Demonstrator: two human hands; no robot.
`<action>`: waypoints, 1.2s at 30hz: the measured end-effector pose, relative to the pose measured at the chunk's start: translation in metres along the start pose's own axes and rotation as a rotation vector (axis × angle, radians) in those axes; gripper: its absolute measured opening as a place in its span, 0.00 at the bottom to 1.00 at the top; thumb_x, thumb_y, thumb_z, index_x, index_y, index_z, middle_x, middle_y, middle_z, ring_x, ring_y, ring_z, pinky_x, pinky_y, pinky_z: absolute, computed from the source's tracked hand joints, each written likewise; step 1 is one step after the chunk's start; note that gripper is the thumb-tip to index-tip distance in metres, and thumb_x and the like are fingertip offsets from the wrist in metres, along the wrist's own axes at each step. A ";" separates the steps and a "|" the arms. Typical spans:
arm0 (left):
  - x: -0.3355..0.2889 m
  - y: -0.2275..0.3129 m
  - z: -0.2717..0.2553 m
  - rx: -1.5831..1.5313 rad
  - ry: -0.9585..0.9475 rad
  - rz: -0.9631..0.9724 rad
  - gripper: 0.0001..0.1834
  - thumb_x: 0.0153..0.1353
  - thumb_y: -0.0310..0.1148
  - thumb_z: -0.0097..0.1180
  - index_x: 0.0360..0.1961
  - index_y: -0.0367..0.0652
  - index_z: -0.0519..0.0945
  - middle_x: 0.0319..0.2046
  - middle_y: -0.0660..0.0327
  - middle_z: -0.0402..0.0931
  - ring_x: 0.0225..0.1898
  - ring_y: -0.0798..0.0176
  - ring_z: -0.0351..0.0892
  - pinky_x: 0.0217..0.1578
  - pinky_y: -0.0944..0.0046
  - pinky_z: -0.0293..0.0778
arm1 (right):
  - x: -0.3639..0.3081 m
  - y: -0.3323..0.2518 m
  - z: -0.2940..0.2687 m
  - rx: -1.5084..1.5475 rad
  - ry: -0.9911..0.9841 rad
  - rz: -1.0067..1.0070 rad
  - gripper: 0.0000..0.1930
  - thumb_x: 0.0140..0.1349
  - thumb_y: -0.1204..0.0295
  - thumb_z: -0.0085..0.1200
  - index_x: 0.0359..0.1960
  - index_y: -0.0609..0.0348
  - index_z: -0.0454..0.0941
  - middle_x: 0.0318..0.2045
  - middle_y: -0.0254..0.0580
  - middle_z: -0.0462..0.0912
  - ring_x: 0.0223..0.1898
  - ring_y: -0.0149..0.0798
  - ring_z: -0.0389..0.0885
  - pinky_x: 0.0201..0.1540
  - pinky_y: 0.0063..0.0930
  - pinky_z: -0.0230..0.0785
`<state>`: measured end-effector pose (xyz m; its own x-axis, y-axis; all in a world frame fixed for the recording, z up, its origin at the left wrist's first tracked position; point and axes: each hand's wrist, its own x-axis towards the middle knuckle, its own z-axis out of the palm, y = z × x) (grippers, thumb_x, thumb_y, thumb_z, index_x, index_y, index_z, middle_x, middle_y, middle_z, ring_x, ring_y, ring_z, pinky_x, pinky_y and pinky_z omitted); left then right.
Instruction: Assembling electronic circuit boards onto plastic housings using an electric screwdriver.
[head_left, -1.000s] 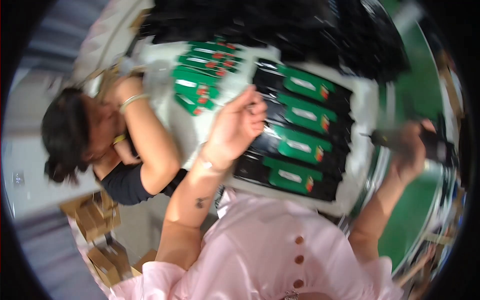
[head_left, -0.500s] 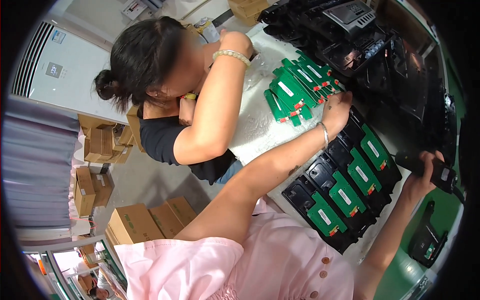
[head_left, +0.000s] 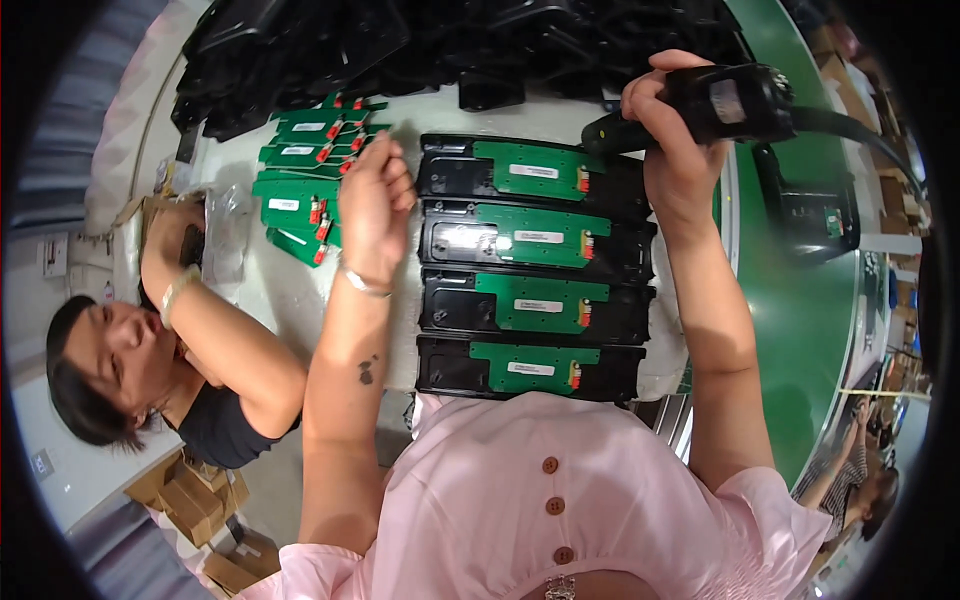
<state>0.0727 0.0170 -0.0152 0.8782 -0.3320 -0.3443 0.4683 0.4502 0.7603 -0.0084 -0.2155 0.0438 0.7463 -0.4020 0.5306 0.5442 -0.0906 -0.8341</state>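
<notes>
My right hand [head_left: 682, 165] is wrapped round a black corded electric screwdriver [head_left: 740, 103], whose front end points left above the far black plastic panel [head_left: 445, 160]. Its cable runs off to the right. My left hand [head_left: 372, 215] is closed with curled fingers, between the panels and a pile of green circuit boards [head_left: 290, 190]; whatever it holds, if anything, is hidden. Several black panels lie in a column in front of me, each carrying a green circuit board [head_left: 530, 305] with a white label and a red-yellow connector. The piled boards have red connectors and wires.
Black plastic housings [head_left: 440, 50] are heaped along the far side of the white work surface [head_left: 395, 110]. A co-worker [head_left: 220, 370] sits at the left beside a clear plastic bag [head_left: 228, 230]. At the right, a black part [head_left: 815, 215] lies on a green surface [head_left: 790, 330].
My view has swung toward the right, so the panels now lie straight ahead. My left hand has come away from the piled boards. The screwdriver is raised near the far panel.
</notes>
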 end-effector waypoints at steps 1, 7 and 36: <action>-0.002 0.004 0.001 -0.200 -0.028 -0.096 0.10 0.61 0.34 0.43 0.24 0.43 0.68 0.12 0.74 0.56 0.13 0.79 0.50 0.12 0.79 0.48 | 0.001 -0.007 -0.001 0.044 -0.024 -0.057 0.15 0.45 0.81 0.48 0.39 0.64 0.68 0.22 0.36 0.70 0.26 0.32 0.69 0.35 0.25 0.62; -0.041 -0.010 0.032 -0.452 -0.227 -0.226 0.08 0.56 0.26 0.48 0.37 0.36 0.71 0.27 0.66 0.68 0.28 0.76 0.66 0.29 0.79 0.63 | -0.006 -0.076 0.021 0.377 -0.096 -0.152 0.21 0.45 0.80 0.43 0.45 0.64 0.64 0.22 0.37 0.67 0.26 0.31 0.66 0.32 0.25 0.60; -0.091 -0.021 0.052 -0.260 -0.412 -0.366 0.07 0.55 0.32 0.45 0.22 0.45 0.65 0.17 0.69 0.59 0.20 0.75 0.56 0.21 0.76 0.55 | -0.034 -0.115 0.055 0.376 -0.080 -0.149 0.14 0.49 0.70 0.55 0.33 0.50 0.62 0.12 0.22 0.65 0.13 0.20 0.64 0.18 0.13 0.52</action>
<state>-0.0223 -0.0051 0.0284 0.5699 -0.7735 -0.2774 0.7868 0.4163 0.4556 -0.0756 -0.1408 0.1303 0.6679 -0.3360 0.6641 0.7398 0.2025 -0.6416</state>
